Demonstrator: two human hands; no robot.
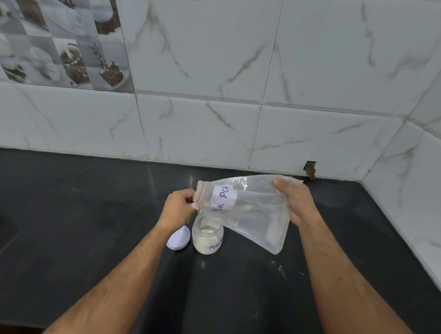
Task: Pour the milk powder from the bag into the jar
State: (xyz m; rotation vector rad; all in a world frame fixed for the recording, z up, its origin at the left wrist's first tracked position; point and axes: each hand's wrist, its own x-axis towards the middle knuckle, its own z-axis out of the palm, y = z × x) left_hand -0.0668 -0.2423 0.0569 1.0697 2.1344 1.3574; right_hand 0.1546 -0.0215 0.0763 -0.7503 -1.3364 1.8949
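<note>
scene: a person tips a clear zip bag [250, 208] over a small glass jar [207, 238] on a dark kitchen counter [85, 236], marbled wall tiles [244, 67] behind.
left hand: the left hand [178, 206] pinches the bag's red-striped zip edge between thumb and fingertips, holding the mouth just above the jar's open top.
right hand: the right hand [297, 200] grasps the bag's closed bottom end, thumb on the near face, and holds it higher than the mouth.
bag: it looks nearly empty, only a faint pale trace showing low inside near the mouth.
jar: it stands upright and uncapped, more than half full of pale milk powder [206, 242].
lid: a white lid [178, 238] lies on the counter just beside the jar, on its left.
spill: a few pale specks [280, 269] dot the counter to the right of the jar.
step in hand: judged to be the last shake-out; keeping the mouth narrowed and centred over the rim, raising the bottom further and tapping the film gently should send the residue in rather than onto the counter.
bag label: a white sticker reads "milk pow", the rest folded out of sight.
jar label: a white sticker reads "mil", the rest turned away.
brands: none visible.
</note>
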